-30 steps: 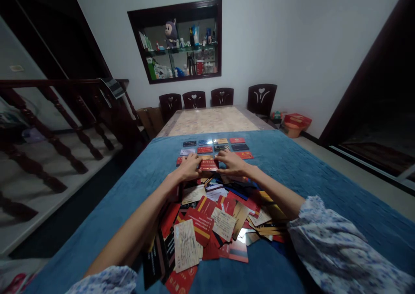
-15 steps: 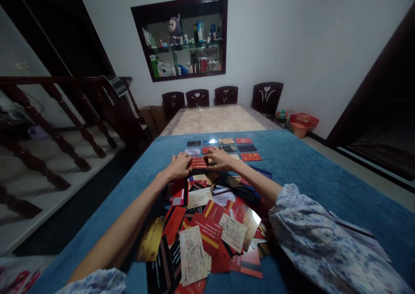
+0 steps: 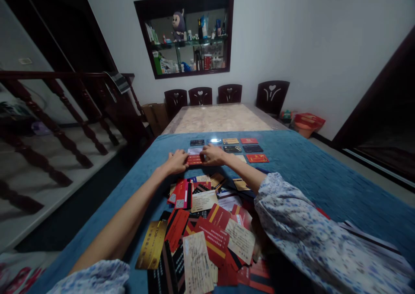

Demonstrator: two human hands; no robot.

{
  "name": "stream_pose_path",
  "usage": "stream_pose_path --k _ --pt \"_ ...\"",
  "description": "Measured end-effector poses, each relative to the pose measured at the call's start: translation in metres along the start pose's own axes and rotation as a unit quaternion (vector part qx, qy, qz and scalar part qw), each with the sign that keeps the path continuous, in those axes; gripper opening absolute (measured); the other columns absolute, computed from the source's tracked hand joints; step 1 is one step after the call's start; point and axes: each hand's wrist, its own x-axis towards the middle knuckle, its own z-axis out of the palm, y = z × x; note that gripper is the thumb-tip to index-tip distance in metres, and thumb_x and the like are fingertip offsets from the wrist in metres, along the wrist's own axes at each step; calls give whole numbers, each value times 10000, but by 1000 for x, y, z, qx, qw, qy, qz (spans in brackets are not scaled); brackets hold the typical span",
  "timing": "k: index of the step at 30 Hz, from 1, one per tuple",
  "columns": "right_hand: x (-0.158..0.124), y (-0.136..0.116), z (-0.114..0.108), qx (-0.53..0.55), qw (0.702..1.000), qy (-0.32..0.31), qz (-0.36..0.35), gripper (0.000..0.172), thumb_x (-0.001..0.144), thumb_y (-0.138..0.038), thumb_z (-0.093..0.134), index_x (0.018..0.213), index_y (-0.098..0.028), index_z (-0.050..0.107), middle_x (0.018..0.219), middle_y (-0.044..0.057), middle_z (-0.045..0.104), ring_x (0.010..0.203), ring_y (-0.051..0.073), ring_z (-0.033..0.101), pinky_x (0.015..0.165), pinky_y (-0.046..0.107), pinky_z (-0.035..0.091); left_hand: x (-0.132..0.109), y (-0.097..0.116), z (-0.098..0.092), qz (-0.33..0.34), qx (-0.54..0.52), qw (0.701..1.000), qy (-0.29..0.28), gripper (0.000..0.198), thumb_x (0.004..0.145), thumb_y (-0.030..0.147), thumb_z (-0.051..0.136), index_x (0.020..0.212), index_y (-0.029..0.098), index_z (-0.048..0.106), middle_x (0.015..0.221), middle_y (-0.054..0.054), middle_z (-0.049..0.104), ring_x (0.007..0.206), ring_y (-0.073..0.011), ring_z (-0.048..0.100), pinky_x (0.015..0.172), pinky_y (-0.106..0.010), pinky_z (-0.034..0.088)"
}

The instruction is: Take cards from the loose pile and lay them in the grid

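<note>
A red card (image 3: 195, 159) with pale print lies between my two hands, at the left end of the nearest row of cards. My left hand (image 3: 177, 161) has its fingers on the card's left edge, and my right hand (image 3: 213, 155) grips the right edge. Just beyond it is a pale lilac card (image 3: 195, 151), partly covered. Farther out, a black card (image 3: 197, 142), a tan card (image 3: 230, 141) and a red card (image 3: 249, 141) are in the back row. A dark blue card (image 3: 253, 148) and an orange-red card (image 3: 257, 158) lie to the right.
Nearer to me is an overlapping heap of cards, with a gold card (image 3: 151, 245) at its left and a cream card (image 3: 198, 263) in front. A blue cloth (image 3: 298, 173) covers this part of the table. More cards (image 3: 372, 238) lie beside my right sleeve. Chairs (image 3: 273, 96) stand behind.
Both hands have shifted a little left and away from me with the red card, closer to the lilac card. The view has tilted slightly, and my right forearm has moved left.
</note>
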Motion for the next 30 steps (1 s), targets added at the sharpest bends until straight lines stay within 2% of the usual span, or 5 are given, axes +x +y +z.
stream_pose_path --k 9,12,17,21,30 --pt "13 -3 3 -8 1000 -24 8 377 849 -418 635 1148 -195 687 1277 148 590 1192 329 511 861 371 492 12 -7 6 -9 14 1000 -25 438 833 238 555 1265 192 602 1325 -151 556 1256 -335 496 1028 -541 403" --pt "15 -3 3 -12 999 -34 13 398 854 -432 618 1160 -185 681 1282 156 597 1199 344 512 853 389 500 17 -9 9 -8 13 999 -31 405 827 221 556 1224 167 617 1307 -152 587 1229 -324 530 1019 -486 432" --pt "16 -4 2 -11 998 -53 14 363 852 -396 608 1140 -190 684 1235 146 651 1201 334 529 845 369 504 23 -12 14 14 -8 999 -32 329 777 167 581 1095 153 664 1131 -119 668 1056 -267 622 920 -324 491" --pt "16 -4 1 -15 998 -63 10 348 847 -386 618 1129 -194 687 1216 141 672 1177 325 555 863 383 504 24 -14 15 7 -28 999 -17 292 737 158 595 1016 160 680 1059 -95 676 981 -248 632 869 -296 501" --pt "16 -8 -4 -15 998 -68 10 345 833 -388 649 1110 -186 694 1259 152 662 1227 352 530 924 444 496 29 -17 15 8 -21 999 -37 255 694 150 602 944 177 649 1042 -77 650 951 -230 629 831 -283 507"
